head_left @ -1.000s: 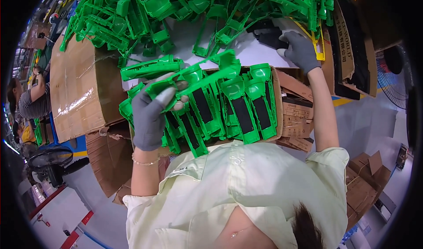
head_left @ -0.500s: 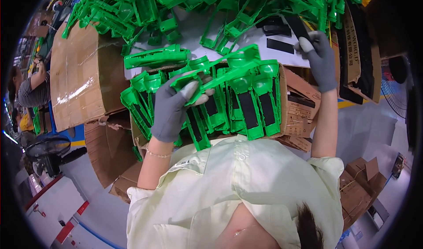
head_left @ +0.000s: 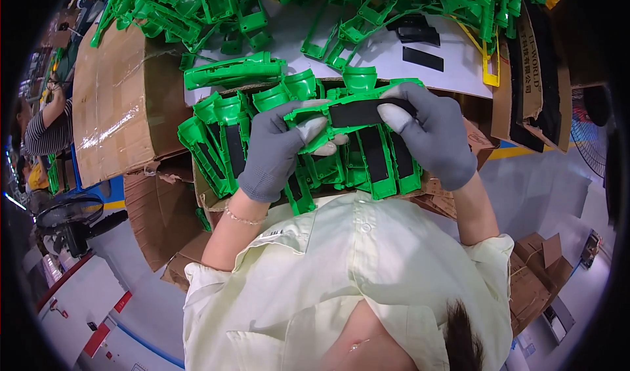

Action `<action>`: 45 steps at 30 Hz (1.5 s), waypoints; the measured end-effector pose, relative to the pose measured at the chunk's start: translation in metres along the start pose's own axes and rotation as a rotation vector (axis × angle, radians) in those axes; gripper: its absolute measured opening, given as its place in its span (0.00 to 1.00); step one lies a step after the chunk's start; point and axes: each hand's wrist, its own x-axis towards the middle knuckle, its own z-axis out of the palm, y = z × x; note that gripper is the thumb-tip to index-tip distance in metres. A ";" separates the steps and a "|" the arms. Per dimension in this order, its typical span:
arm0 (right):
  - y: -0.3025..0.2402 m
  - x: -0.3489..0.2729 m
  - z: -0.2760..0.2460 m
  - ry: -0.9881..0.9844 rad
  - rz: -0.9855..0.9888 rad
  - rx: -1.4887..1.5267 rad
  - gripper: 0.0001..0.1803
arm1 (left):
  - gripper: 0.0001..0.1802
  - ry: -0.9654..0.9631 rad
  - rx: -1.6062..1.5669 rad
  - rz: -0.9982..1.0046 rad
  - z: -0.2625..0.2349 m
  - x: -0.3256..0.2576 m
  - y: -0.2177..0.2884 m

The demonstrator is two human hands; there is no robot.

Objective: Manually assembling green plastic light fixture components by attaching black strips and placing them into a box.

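Note:
Grey gloves with pale fingertips cover both hands. A green plastic housing lies crosswise over the box, its cup-shaped left end in the closed fingers of my left hand. Against its handle part lies a black rectangular strip. My right hand pinches the right end of the strip and housing between thumb and fingers. Under both hands an open cardboard box holds several green housings standing side by side, many with black strips in them. My fingers hide part of the held piece.
Behind the box, a white tabletop carries a heap of green housings, loose black strips and a yellow plastic piece. Large cartons stand at left. A fan and a person in stripes are farther left.
My right hand has come from the strips at the back right to the housing, bringing a black strip onto it. The housing has turned from slanting to nearly level in my left hand.

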 end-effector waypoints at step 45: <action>0.017 -0.018 0.031 0.022 0.134 0.532 0.28 | 0.19 0.211 1.519 -0.257 -0.150 -0.060 0.108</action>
